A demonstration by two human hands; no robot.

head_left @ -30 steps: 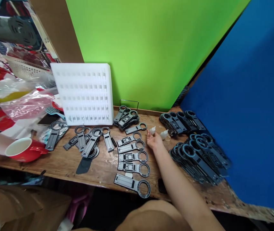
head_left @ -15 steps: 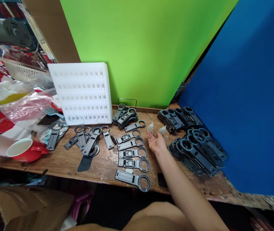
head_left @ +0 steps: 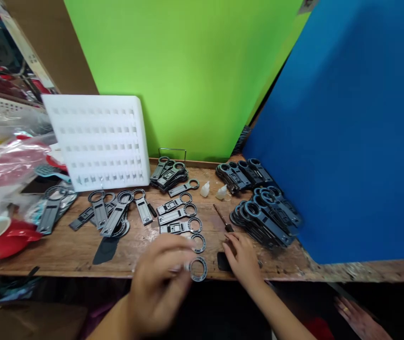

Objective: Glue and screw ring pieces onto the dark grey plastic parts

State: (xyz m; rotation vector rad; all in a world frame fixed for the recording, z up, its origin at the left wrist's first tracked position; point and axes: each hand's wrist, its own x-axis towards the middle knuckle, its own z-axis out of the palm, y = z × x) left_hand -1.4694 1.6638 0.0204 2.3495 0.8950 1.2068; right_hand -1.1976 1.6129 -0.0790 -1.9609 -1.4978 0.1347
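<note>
Taking up tool (head_left: 222, 217), right of frame centre, seems your step: right hand (head_left: 242, 257), fingers bent, at handle; left hand (head_left: 162, 283) curled over parts (head_left: 177, 228); can't tell either hold. Next wants sure grip.

Worn wooden counter (head_left: 77, 252), paint-flecked toward right front edge. Behind: upright bright green panel (head_left: 173, 75), brown board (head_left: 55, 42) at its left. Blue panel (head_left: 350, 141) angled along right, softly shadowed. Dark below.

Blurred left fingers (head_left: 169, 243), two ring-ended parts (head_left: 205, 269) partly hidden behind them, red cup (head_left: 6, 241) at their far left, cut by edge
</note>
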